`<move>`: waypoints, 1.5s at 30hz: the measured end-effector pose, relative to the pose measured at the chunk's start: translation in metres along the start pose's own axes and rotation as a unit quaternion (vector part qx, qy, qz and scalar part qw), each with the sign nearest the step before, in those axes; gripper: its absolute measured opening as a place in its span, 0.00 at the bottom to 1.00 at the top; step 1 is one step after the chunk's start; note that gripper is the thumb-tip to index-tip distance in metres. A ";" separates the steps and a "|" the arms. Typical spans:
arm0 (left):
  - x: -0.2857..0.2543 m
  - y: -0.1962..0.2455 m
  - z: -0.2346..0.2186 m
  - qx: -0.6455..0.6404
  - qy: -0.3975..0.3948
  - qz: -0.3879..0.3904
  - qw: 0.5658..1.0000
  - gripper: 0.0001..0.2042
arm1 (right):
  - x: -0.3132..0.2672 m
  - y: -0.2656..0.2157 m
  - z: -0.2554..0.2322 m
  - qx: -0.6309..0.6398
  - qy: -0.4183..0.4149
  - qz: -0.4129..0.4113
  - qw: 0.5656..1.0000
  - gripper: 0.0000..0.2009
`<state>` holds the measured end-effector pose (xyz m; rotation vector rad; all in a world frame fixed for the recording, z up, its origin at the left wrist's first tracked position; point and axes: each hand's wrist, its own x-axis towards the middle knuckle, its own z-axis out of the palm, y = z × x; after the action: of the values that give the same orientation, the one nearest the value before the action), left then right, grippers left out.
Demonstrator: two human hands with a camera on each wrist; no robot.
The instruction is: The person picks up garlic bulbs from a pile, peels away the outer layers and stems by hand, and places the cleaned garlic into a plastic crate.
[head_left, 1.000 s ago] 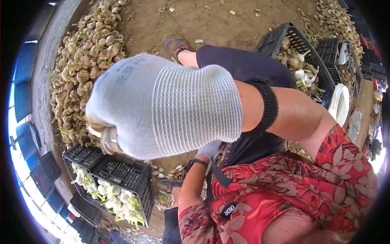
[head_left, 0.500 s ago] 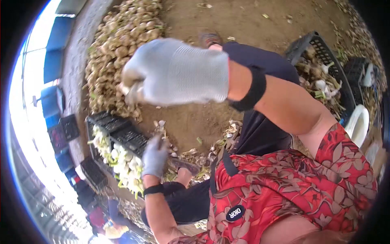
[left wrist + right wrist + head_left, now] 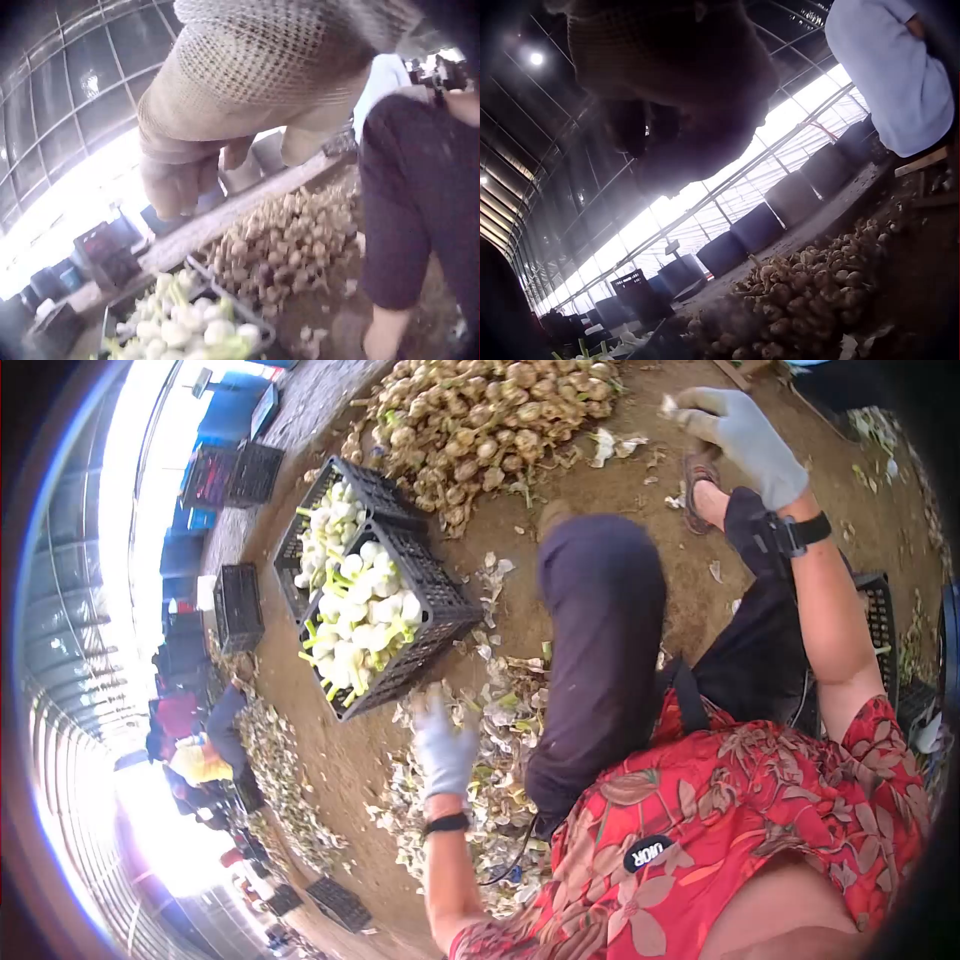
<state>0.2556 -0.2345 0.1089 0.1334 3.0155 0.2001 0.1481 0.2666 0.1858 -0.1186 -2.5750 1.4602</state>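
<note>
In the head view, my gloved left hand [image 3: 445, 750] is blurred, its fingers stretched toward the near corner of a black crate [image 3: 440, 625] piled with white, green-stemmed garlic bulbs [image 3: 365, 605]. In the left wrist view the same hand [image 3: 240, 112] hangs over that garlic with nothing in its fingers. My gloved right hand [image 3: 745, 445] is out at the upper right, fingers bent and soiled brown. A small whitish piece [image 3: 668, 405] shows at its fingertips; I cannot tell its kind. The right wrist view shows this hand [image 3: 682, 112] dark against the light.
A heap of brown, untrimmed garlic [image 3: 490, 430] lies beyond the crates. Peelings [image 3: 490, 730] litter the ground by my knee [image 3: 600, 590]. Other black crates [image 3: 238, 608] stand at the left, and a seated person in pale clothing [image 3: 889, 75] is by the heap.
The head view has swung left, bringing the full crates toward the middle. My right hand has gone from before the camera to the far right; my left hand has moved out from my lap.
</note>
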 end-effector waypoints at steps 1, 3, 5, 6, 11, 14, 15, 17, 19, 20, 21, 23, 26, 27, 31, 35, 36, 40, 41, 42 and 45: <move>-0.009 0.001 0.031 -0.026 -0.035 -0.014 0.999 0.33 | 0.004 0.006 -0.002 -0.012 -0.014 0.017 1.000 0.14; -0.012 0.000 0.101 -0.083 -0.074 0.023 0.994 0.33 | 0.009 0.008 -0.002 -0.033 -0.019 0.039 0.999 0.15; -0.010 0.010 0.152 -0.062 -0.132 0.073 0.987 0.32 | 0.007 0.008 0.006 -0.052 0.000 0.051 0.997 0.15; -0.005 0.017 0.167 -0.064 -0.171 0.098 0.978 0.32 | 0.010 0.011 0.007 -0.064 -0.017 0.065 0.996 0.16; -0.012 0.026 0.237 0.020 -0.280 0.204 0.938 0.32 | 0.013 0.024 0.027 -0.081 -0.034 0.123 0.988 0.15; -0.051 -0.012 0.261 0.030 -0.289 0.199 0.936 0.34 | 0.013 0.033 0.032 -0.072 -0.056 0.160 0.983 0.14; -0.063 -0.027 0.255 0.025 -0.303 0.180 0.936 0.35 | 0.014 0.034 0.038 -0.064 -0.057 0.165 0.983 0.13; -0.091 -0.064 0.229 0.020 -0.346 0.121 0.930 0.35 | 0.009 0.044 0.050 -0.049 -0.057 0.176 0.981 0.12; -0.159 -0.134 0.259 0.082 -0.513 0.042 0.854 0.35 | -0.002 0.072 0.068 -0.065 -0.124 0.206 0.968 0.12; -0.187 -0.155 0.255 0.178 -0.581 0.018 0.794 0.34 | -0.007 0.087 0.077 -0.073 -0.158 0.219 0.960 0.12; -0.187 -0.152 0.210 0.113 -0.634 -0.039 0.764 0.33 | -0.019 0.104 0.087 -0.192 -0.215 0.201 0.936 0.13; -0.305 -0.250 0.247 0.233 -0.536 0.069 0.809 0.33 | -0.053 0.156 0.110 -0.366 -0.341 0.066 0.863 0.09; -0.238 -0.191 0.229 0.153 -0.557 0.008 0.816 0.31 | -0.109 0.165 0.155 -0.390 -0.521 0.003 0.760 0.09; -0.217 -0.176 0.225 0.137 -0.559 0.002 0.818 0.31 | -0.124 0.161 0.170 -0.381 -0.554 -0.022 0.740 0.09; -0.173 -0.143 0.218 0.107 -0.560 -0.003 0.821 0.29 | -0.178 0.197 0.226 -0.276 -0.501 -0.089 0.816 0.09; -0.158 -0.131 0.213 0.092 -0.566 -0.015 0.819 0.28 | -0.198 0.235 0.253 -0.239 -0.564 -0.084 0.786 0.07; -0.156 -0.130 0.212 0.089 -0.568 -0.017 0.818 0.28 | -0.198 0.238 0.245 -0.232 -0.568 -0.124 0.780 0.06; -0.151 -0.128 0.214 0.084 -0.563 -0.026 0.822 0.26 | -0.183 0.244 0.207 -0.322 -0.602 -0.077 0.727 0.07; -0.151 -0.129 0.213 0.085 -0.563 -0.026 0.822 0.26 | -0.174 0.240 0.194 -0.337 -0.616 -0.084 0.707 0.08; -0.149 -0.130 0.213 0.082 -0.561 -0.026 0.824 0.25 | -0.167 0.238 0.180 -0.359 -0.639 -0.070 0.677 0.09; -0.147 -0.135 0.210 0.072 -0.548 -0.031 0.833 0.24 | -0.158 0.236 0.147 -0.415 -0.654 0.047 0.631 0.11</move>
<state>0.4159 -0.3553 -0.1003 0.1080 1.8672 -0.1002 0.2703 0.2398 -0.1082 1.1246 -4.1554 -0.0985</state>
